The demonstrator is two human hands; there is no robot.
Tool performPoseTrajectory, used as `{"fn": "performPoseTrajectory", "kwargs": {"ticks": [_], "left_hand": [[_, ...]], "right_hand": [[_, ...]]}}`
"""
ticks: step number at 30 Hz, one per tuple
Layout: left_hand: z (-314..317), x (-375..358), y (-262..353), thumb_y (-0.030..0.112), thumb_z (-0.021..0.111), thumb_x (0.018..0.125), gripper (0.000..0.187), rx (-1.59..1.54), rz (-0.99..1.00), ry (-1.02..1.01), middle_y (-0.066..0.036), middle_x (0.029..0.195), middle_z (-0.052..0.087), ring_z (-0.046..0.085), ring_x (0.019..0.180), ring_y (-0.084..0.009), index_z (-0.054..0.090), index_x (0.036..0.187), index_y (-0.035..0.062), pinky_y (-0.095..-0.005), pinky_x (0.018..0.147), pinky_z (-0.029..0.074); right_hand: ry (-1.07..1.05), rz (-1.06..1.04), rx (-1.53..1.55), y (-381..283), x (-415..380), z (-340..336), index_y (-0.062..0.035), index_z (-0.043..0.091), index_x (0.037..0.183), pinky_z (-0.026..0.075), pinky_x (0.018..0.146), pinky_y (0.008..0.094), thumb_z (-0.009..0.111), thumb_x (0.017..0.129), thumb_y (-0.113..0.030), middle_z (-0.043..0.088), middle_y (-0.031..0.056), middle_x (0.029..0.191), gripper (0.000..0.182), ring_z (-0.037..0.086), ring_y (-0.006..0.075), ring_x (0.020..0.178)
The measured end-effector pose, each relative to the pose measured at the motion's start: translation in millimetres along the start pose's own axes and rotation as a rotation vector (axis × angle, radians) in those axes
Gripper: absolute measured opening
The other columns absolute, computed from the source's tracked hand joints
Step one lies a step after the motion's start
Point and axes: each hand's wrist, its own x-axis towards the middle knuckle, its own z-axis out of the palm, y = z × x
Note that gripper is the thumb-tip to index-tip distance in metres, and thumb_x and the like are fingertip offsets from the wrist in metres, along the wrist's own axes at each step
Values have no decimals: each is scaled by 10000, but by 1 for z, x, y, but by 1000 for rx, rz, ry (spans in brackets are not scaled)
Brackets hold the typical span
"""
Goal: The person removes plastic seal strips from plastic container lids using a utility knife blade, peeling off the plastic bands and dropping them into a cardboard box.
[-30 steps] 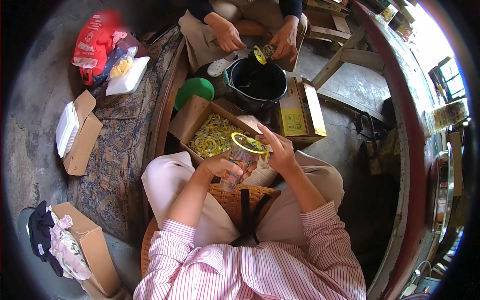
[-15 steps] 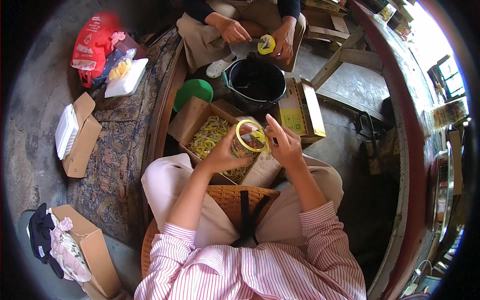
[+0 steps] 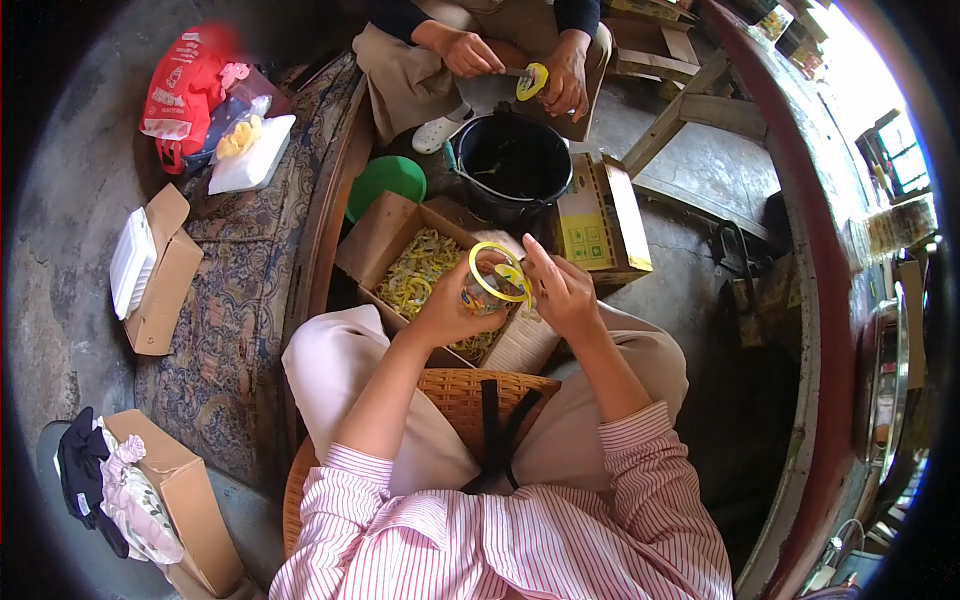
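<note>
Clear cup w/ yellow rim is held b/w the hands, mouth tilted up, above the near part of the open carton of yellow strips. L hand is wrapped round the cup wall; R hand is at the rim's R side, index finger extended, thumb side close to a loose yellow curl. Whether R fingers pinch the curl or only touch it: cannot tell. Handling (est.): cup prob. light, thin-walled, smooth; wall will likely flex or dent under excess grip & may slip if fingers are damp. Rim prob. stiffer than wall; curl prob. soft & springy. Rec. hold: L palm & fingers low round the body, light even pressure, rim left free for R fingertips. Vis. limits: cup base & most of wall hidden by L hand; cup contents, if any, not legible; R thumb tip & any small tool in R hand obscured. Beyond both hands, a co-worker's hand has a yellow-rimmed item, details too small to ID; black bucket below it, interior too dark to read.
</note>
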Motion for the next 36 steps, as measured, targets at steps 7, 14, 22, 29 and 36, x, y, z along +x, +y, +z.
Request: {"fn": "performPoseTrajectory", "kwargs": {"ticks": [7, 14, 22, 29, 36], "left_hand": [[0, -1, 3, 60, 684, 607, 571, -111, -173, -67, -51, 1048, 539, 521, 979, -130, 462, 1134, 53, -278, 844, 418], [0, -1, 0, 68, 685, 622, 579, -166, -191, -58, -45, 1085, 521, 513, 990, -120, 452, 1152, 58, -278, 850, 419], [-16, 6, 0, 98, 735, 607, 603, 121, -93, 46, -61, 1064, 524, 516, 992, -152, 459, 1142, 60, -296, 851, 419], [-25, 9, -10, 98, 768, 554, 656, 215, 94, 349, -50, 1007, 522, 509, 896, -164, 468, 1134, 39, -293, 825, 416], [-29, 6, -12, 147, 813, 553, 704, 131, 218, 408, -63, 1009, 532, 525, 894, -166, 462, 1153, 40, -295, 811, 430]], "right_hand": [[-11, 25, 29, 0, -3, 1, 58, 492, 1150, 514, 644, 284, 626, 620, 115, 645, 94, 797, 550, 640, 214, 731], [85, 46, 81, 3, -3, 6, 39, 510, 1132, 514, 647, 273, 642, 620, 103, 648, 85, 782, 532, 644, 204, 728], [151, 91, 23, 12, 3, 5, -41, 632, 892, 465, 548, 285, 627, 592, 127, 612, 86, 733, 344, 584, 209, 626], [-122, 262, -99, 18, -2, 19, -47, 610, 813, 480, 593, 315, 598, 624, 40, 556, 57, 731, 209, 561, 215, 681], [-363, 302, -59, 13, -2, 31, -85, 602, 967, 492, 680, 357, 537, 664, 57, 580, 78, 921, 341, 590, 266, 814]]}}
